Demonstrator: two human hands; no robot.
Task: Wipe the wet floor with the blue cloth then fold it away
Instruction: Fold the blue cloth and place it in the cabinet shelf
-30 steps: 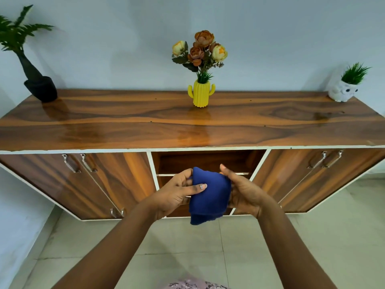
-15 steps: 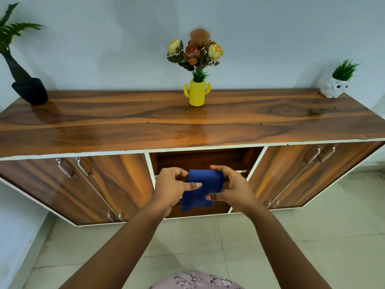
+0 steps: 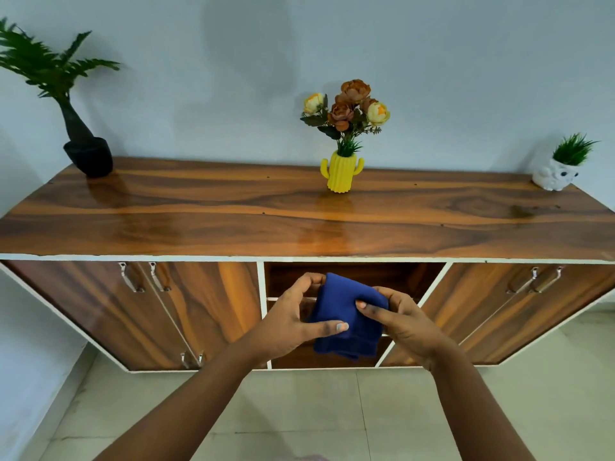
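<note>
The blue cloth [image 3: 347, 319] is bunched into a thick folded wad. Left hand [image 3: 289, 322] and right hand [image 3: 404, 322] both pinch it, before the cabinet [image 3: 213, 301].

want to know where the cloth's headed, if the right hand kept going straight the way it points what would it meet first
The right hand, gripping the folded blue cloth with the left hand, points into the sideboard's open middle compartment. It would probably meet the white shelf edge there first, though depth is hard to judge.
</note>
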